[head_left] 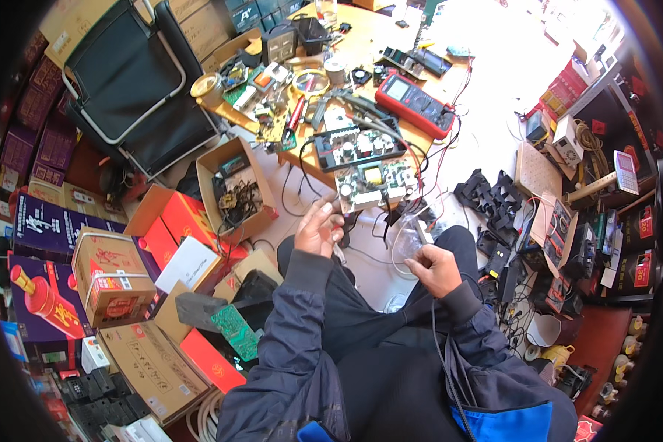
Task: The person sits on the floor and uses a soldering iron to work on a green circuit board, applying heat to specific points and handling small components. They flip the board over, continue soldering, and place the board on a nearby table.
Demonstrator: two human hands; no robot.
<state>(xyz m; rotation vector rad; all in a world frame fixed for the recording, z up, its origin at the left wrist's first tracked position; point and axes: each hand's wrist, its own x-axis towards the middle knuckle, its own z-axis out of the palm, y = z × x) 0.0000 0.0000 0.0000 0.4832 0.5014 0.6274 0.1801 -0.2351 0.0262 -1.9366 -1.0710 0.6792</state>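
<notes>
My left hand (317,230) is raised with its fingers curled, close to the near left corner of a populated circuit board (376,180). Whether its fingertips hold anything is too small to tell. Over my right thigh, my right hand (436,271) is closed with thumb and forefinger together. A small pale grey piece (424,233) shows just beyond those fingers, and a dark cable (436,328) runs down from the hand across my lap. The board lies at the table's near edge, against a black open housing (361,147) with more components. Behind them rests a red multimeter (416,105) with leads.
Loose boards, tools and a tape roll (311,82) crowd the wooden table (361,62). An open carton of parts (258,173), stacked boxes (114,276) and a folding chair (129,81) stand left. Black adapters and cables (493,202) cover the floor right, beside loaded shelves (604,184).
</notes>
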